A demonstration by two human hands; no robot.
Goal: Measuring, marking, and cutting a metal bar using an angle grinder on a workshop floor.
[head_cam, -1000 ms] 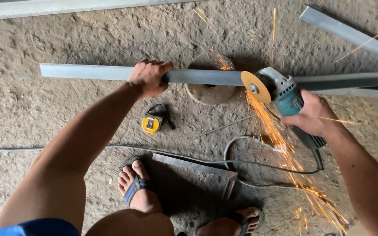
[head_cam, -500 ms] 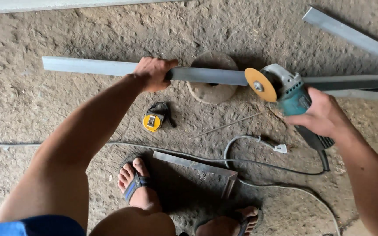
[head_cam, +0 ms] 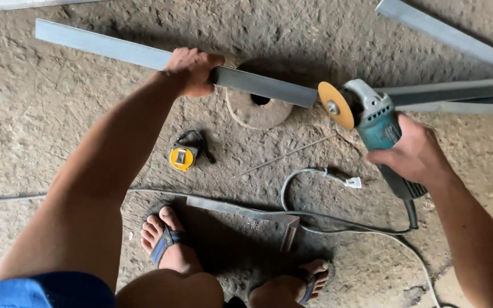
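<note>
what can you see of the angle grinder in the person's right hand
The angle grinder has a teal body, a grey metal head and a yellow-orange cutting disc mounted at its front. The right hand grips it around the body, its dark rear handle sticking out behind the hand, a cable trailing from it along the floor. It is held tilted, the disc facing the camera beside the cut end of the long grey metal bar that the left hand holds. No sparks show.
</note>
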